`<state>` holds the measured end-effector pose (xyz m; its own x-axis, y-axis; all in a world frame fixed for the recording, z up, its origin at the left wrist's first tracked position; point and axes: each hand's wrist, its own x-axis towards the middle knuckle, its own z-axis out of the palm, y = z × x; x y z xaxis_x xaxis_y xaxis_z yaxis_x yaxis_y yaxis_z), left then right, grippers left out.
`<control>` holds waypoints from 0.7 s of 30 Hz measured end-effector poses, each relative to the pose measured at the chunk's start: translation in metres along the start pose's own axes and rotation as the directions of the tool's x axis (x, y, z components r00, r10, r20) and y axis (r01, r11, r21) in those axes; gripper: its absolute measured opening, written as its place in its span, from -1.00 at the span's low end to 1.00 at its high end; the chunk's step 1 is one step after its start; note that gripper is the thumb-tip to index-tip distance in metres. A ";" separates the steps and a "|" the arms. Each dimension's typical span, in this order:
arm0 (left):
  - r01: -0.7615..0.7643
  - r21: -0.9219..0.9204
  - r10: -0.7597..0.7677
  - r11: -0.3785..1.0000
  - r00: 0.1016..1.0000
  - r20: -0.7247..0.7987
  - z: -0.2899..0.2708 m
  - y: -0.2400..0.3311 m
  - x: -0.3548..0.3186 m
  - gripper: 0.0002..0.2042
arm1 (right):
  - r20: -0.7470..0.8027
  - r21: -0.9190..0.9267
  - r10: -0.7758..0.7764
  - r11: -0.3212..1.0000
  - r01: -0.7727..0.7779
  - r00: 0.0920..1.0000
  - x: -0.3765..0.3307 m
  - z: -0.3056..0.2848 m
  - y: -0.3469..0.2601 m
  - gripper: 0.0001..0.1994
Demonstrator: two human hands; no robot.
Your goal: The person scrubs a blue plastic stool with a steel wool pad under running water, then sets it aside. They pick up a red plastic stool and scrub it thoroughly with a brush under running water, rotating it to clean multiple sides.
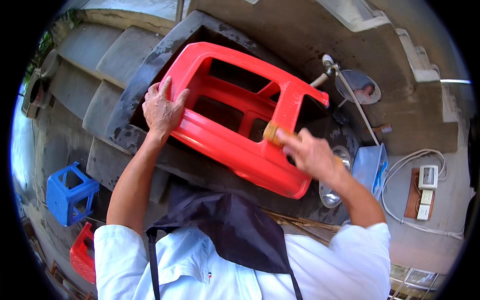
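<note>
A large red plastic stool [235, 159] lies tipped on its side across a dark stone sink [131, 95], its open frame facing up. My left hand [162, 111] grips the stool's left end, with the fingers over the edge and the thumb spread along the frame. In my right hand [311, 156] is a yellow-brown scrubber [273, 133], pressed against the stool's crossbar. The hand hides most of it, so I cannot tell whether it is a brush or a sponge. My right fingers are slightly blurred.
A tap [327, 62] and a round mirror [358, 87] are beyond the stool's right end. A metal bowl [330, 197] and a light-blue plastic container [367, 167] stand at the right. Concrete steps [117, 56], a blue stool [73, 194] and another red stool [82, 255] are at the left.
</note>
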<state>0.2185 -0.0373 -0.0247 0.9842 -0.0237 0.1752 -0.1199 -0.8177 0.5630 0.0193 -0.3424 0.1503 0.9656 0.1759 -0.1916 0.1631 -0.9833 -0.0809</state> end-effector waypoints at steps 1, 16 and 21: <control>-0.020 0.006 0.020 1.000 1.000 -0.017 0.001 -0.002 -0.001 -0.32 | 0.073 0.020 -0.029 0.999 0.027 0.997 -0.001 -0.004 -0.016 -0.55; 0.051 -0.384 -0.183 0.922 0.931 -0.315 0.019 -0.012 -0.004 -0.79 | -0.052 0.031 0.137 0.990 -0.135 0.989 0.266 0.033 0.039 -0.59; 0.030 -0.383 -0.167 0.923 0.929 -0.330 0.020 -0.020 -0.004 -0.81 | 0.059 0.060 -0.091 0.994 0.087 0.994 0.339 0.036 -0.047 -0.61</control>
<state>0.2197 -0.0320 -0.0530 0.8915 0.3045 0.3354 -0.1309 -0.5355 0.8343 0.3320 -0.2349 0.0536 0.9331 0.2669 -0.2409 0.2341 -0.9596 -0.1563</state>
